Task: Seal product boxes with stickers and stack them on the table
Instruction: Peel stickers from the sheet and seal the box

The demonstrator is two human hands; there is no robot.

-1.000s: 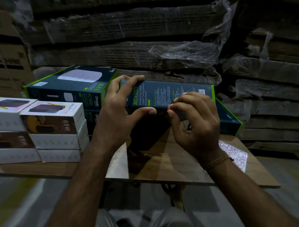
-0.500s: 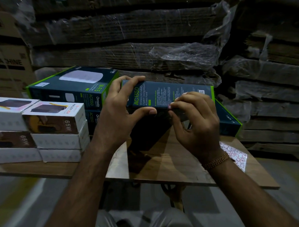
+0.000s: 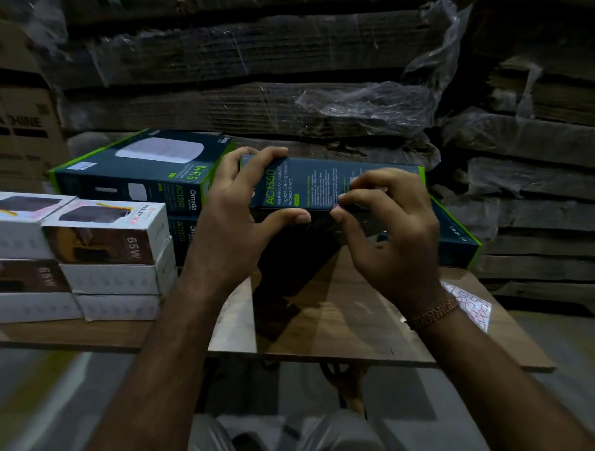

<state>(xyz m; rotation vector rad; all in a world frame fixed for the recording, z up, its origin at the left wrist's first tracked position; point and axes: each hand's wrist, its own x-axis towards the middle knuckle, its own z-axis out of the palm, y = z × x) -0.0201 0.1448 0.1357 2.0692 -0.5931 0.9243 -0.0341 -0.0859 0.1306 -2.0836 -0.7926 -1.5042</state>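
**Sticker going onto the edge of a held box; stacking not yet done**

The fingers [image 3: 372, 179] of the right hand [image 3: 392, 235] are curled, thumb and forefinger pinching a small pinkish sticker [image 3: 337, 206] against the near edge of the dark green box [image 3: 321, 186]. The left hand [image 3: 234, 224] grips that box's left end, fingers over the top face and thumb under the near edge, holding it tilted above the table [image 3: 345, 325].

Judging by this, the seal on this box is in mid-application: the sticker touches the edge but does not look pressed flat. The box is not yet set on any pile.

Just left, two like green boxes [image 3: 144, 177] lie stacked, and another [image 3: 457, 238] sits behind the right hand; whether those are sealed cannot be told. Further left stand white boxes [image 3: 110, 254] in stacks. A sticker sheet [image 3: 473, 306] lies near the right wrist, so more seals appear available.
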